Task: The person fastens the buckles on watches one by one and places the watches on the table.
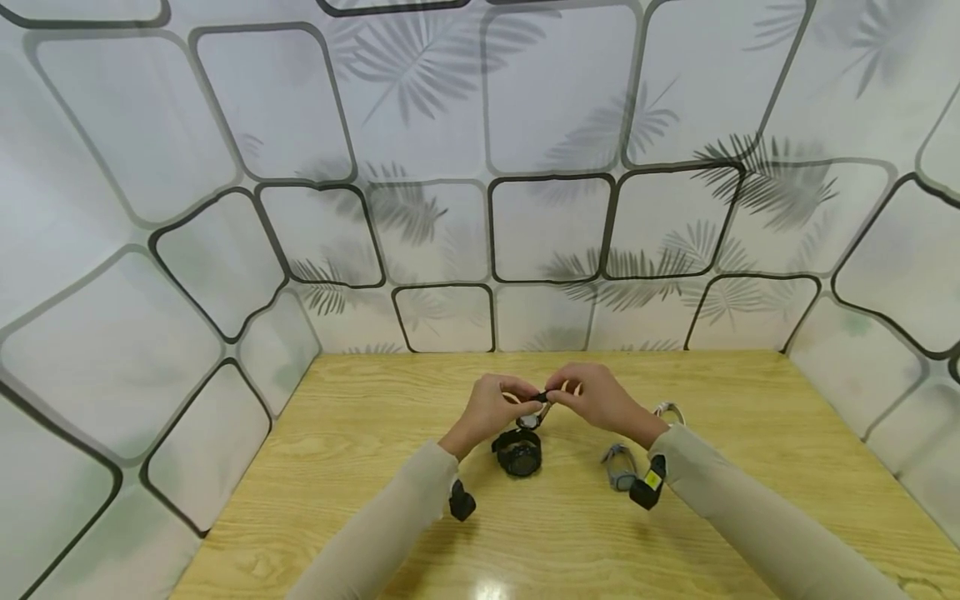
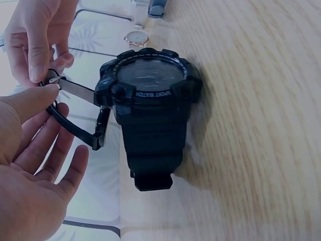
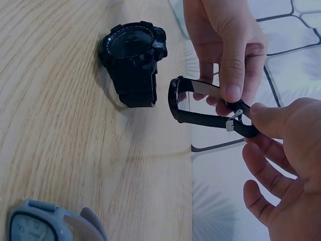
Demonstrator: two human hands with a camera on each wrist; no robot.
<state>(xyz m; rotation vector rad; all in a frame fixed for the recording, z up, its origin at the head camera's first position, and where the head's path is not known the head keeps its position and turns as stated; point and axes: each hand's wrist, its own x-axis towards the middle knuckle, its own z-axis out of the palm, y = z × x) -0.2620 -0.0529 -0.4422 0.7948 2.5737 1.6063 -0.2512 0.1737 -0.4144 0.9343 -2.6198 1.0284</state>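
Both hands work at the strap of a black-strapped wristwatch (image 1: 529, 419), held up off the table with its strap bent into a loop. My left hand (image 1: 491, 407) pinches one strap end between thumb and fingers. My right hand (image 1: 596, 397) pinches the strap beside the silver buckle (image 3: 230, 125), its other fingers loosely bent. In the right wrist view the strap passes through the buckle. A chunky black sport watch (image 2: 150, 75) stands on the table just below the hands, its band closed and its dial facing up.
A grey watch (image 1: 622, 479) lies on the wooden table (image 1: 360, 492) by the right wrist. Behind the right forearm is a watch with a pale strap (image 1: 667, 408); its rose-gold dial (image 2: 136, 38) shows in the left wrist view. A patterned curtain (image 1: 547, 233) encloses the table's back and sides.
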